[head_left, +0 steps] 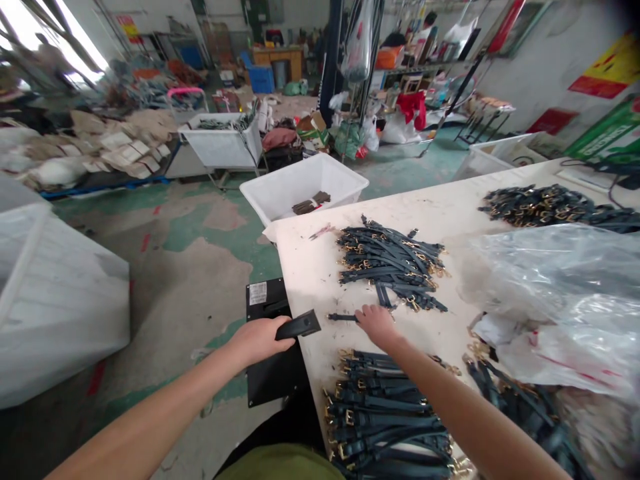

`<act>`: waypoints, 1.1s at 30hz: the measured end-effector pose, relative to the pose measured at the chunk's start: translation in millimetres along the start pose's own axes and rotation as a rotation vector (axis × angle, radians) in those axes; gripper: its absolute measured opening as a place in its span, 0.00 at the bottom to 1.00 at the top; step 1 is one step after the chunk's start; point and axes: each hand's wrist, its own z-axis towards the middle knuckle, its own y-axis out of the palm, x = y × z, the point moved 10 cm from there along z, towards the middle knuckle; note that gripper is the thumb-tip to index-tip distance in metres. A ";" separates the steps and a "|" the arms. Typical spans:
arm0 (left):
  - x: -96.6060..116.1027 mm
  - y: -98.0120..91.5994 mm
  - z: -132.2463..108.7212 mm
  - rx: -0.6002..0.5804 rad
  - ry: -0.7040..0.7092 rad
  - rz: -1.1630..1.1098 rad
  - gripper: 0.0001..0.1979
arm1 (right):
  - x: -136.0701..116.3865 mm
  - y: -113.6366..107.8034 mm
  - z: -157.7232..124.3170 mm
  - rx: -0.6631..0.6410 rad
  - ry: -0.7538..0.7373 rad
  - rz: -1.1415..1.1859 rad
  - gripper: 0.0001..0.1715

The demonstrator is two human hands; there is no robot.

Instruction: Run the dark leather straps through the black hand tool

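Note:
My left hand [260, 339] is closed round a short black strap piece [299, 326] held at the left edge of the white table [310, 273]. My right hand [376, 325] rests on the tabletop with its fingers curled over the end of a thin dark strap [343, 317]. Just beyond it lies a heap of dark blue straps with gold buckles [390, 263]. A second heap of the same buckled straps [390, 420] lies near me, under my right forearm.
Clear plastic bags [560, 300] cover the table's right side, with more straps [550, 203] behind. A white bin [305, 187] holding a few dark pieces stands past the table's corner. A black box [273, 373] sits by the table edge. A white crate [55, 300] stands on the left floor.

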 end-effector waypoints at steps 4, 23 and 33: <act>2.8 5.3 -1.8 -0.011 0.016 0.073 0.20 | -16.8 27.1 4.4 -0.052 0.110 0.111 0.16; 96.7 19.4 77.5 0.003 0.142 0.331 0.18 | 5.5 43.3 5.9 0.144 0.338 0.693 0.12; 101.5 10.8 81.4 -0.044 0.096 0.405 0.19 | 8.0 43.3 3.5 0.105 0.372 0.712 0.14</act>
